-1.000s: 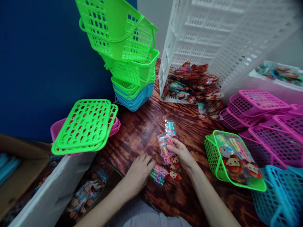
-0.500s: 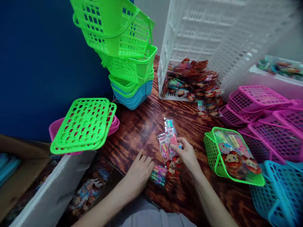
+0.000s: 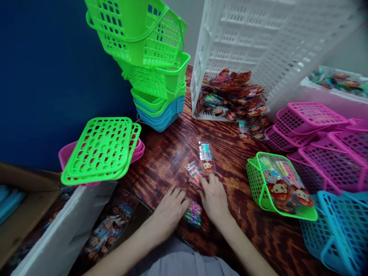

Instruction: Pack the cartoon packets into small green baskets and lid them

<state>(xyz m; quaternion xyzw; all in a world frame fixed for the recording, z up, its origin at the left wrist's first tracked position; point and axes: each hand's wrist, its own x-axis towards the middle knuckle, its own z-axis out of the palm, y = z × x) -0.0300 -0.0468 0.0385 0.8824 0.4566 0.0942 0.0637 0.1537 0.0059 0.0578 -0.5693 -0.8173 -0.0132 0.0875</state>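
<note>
My left hand (image 3: 170, 207) rests on the wooden table, fingers spread and slightly bent. Its thumb touches the left end of a clear packet (image 3: 193, 213) with colourful striped sticks inside. My right hand (image 3: 214, 197) is closed at the lower end of another clear packet (image 3: 194, 173) with pink contents and a barcode label; its fingers partly hide it. Just beyond those fingers lies a separate packet (image 3: 207, 156) with a light-blue upper part and a red-haired cartoon head at its lower end.
A green basket (image 3: 260, 191) of packets stands at right, beside pink baskets (image 3: 316, 115) and a blue basket (image 3: 330, 230). Packets (image 3: 238, 96) spill from a tipped white crate (image 3: 198, 73). Stacked green baskets (image 3: 156, 82) tower behind; green lids (image 3: 100, 147) lie at left.
My right hand has moved left and down, nearer my left hand. The light-blue packet now lies apart, its cartoon head uncovered. My left hand has hardly moved.
</note>
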